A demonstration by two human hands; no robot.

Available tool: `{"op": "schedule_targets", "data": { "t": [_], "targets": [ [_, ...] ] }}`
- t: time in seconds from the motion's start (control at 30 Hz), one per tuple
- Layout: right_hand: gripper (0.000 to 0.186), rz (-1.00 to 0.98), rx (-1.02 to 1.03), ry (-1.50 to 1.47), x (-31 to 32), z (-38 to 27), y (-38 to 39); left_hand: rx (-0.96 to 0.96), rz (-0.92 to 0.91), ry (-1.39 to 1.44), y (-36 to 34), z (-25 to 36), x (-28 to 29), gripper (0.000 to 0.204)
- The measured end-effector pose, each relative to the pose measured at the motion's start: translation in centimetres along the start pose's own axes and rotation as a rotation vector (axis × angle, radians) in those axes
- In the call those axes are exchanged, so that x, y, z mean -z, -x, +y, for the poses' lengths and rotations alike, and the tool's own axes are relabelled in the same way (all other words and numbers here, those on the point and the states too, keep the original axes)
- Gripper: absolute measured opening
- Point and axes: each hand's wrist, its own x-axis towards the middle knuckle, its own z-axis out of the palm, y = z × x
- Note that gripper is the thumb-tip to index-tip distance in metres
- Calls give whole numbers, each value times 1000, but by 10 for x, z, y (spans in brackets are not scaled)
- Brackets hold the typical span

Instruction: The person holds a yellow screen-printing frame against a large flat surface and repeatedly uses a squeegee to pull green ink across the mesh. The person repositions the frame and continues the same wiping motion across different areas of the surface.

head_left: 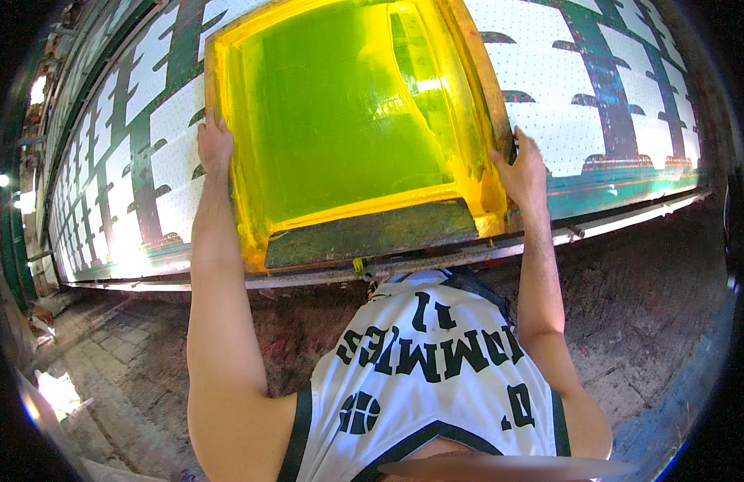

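A large screen printing frame [332, 120], its wooden rails smeared with yellow ink, lies over the long table in front of me. Its mesh looks green, with bright yellow ink along the borders and a curved band of ink toward the right. A dark strip [372, 233] runs along its near end. My left hand [215, 146] grips the left rail, thumb up along the side. On the right rail, closer to me, my right hand [523, 167] holds on with its thumb on the inner side; its other fingers are partly hidden behind the rail.
White dotted fabric pieces [553, 132] lie in rows on the green table [597, 193], on both sides of the frame. A metal rail [621, 217] follows the table's near edge. Below is a stained, dark floor [621, 321]. Bright light falls at the left.
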Motion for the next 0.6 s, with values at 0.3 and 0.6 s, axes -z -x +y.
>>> {"op": "schedule_targets", "data": {
  "t": [0.3,0.6],
  "targets": [
    [48,-105,-23,-20,-5,16,-22,-44,15,9,-4,-11,-6,58],
    [47,-60,51,-32,38,-4,-26,-29,-22,-1,-15,-31,-25,59]
  ]
}}
